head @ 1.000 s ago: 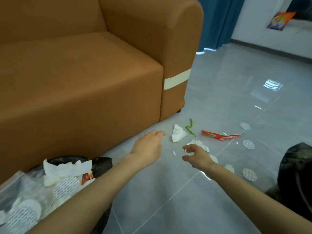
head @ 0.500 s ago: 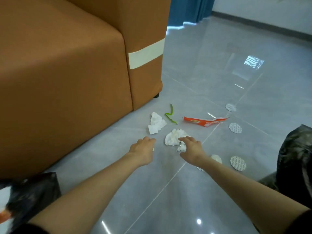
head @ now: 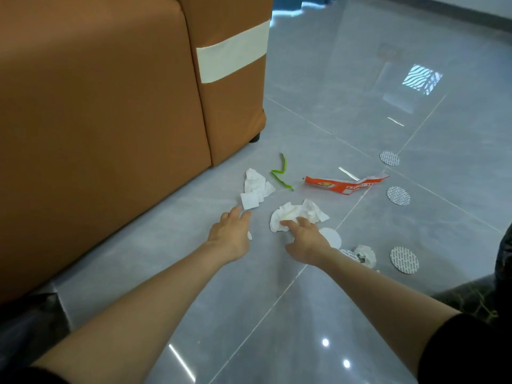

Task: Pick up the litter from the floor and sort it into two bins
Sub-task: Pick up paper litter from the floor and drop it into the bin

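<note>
Grey tiled floor (head: 360, 79) bears tissues (head: 256, 187), wrapper (head: 343, 185), discs (head: 398, 195).

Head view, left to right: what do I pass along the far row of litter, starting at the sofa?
sofa → tissue → green strip → orange wrapper → striped disc

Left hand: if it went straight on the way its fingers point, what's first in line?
The small white paper square at the near edge of the crumpled tissue by the sofa. The left hand looks just short of it, though depth is unclear.
</note>
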Demonstrator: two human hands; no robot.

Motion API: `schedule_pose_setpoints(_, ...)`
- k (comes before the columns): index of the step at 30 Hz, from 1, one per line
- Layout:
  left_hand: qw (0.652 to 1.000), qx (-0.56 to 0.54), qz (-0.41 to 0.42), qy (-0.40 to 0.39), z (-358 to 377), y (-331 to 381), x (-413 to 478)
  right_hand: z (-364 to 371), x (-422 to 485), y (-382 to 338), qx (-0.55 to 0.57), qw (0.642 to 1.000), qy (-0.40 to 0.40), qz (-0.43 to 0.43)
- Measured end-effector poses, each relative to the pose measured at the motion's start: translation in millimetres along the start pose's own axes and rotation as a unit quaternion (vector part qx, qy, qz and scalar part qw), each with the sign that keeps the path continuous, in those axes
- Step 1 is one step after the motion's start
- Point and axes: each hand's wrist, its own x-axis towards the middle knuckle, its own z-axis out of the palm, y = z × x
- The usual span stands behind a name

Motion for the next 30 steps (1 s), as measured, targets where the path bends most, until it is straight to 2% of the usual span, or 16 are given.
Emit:
schedule_pose_setpoints(3,1.000,-0.008,-0.002,0.017,-1,0,7,5,-8,0,0.003,0.999,0.035,-0.033)
schedule_pose_setpoints(9,1.000,-0.011,0.007,0.022,-5,-2,20,12,-40,5,-0.069,0.991,0.036,-0.109)
schedule_pose_setpoints(12,1.000,-0.007,0.016,0.015,-10,-3,29,12,-51,5,-0.075,0.986,0.097,-0.110)
schedule_pose_setpoints(15,1.000,0.005,0.018,0.021,-13,-4,40,12,-54,-1,-0.023,0.981,0.139,-0.130)
schedule_pose_setpoints(17,1.000,0.017,0.018,0.013,-14,-3,46,13,-53,-5,-0.023,0.984,0.096,-0.146)
schedule_pose_setpoints(19,1.000,0.025,0.013,-0.005,-14,-2,51,19,-49,-9,-0.070,0.987,0.036,-0.139)
schedule_pose_setpoints(21,0.999,0.026,0.011,-0.024,-12,-1,53,26,-46,-11,-0.102,0.987,0.012,-0.122)
schedule_pose_setpoints(26,0.997,0.037,0.026,-0.062,-4,-4,58,42,-44,-10,-0.064,0.994,0.049,-0.080)
schedule_pose_setpoints(30,0.997,0.023,0.025,-0.070,8,-5,57,47,-43,-6,-0.069,0.993,0.053,-0.081)
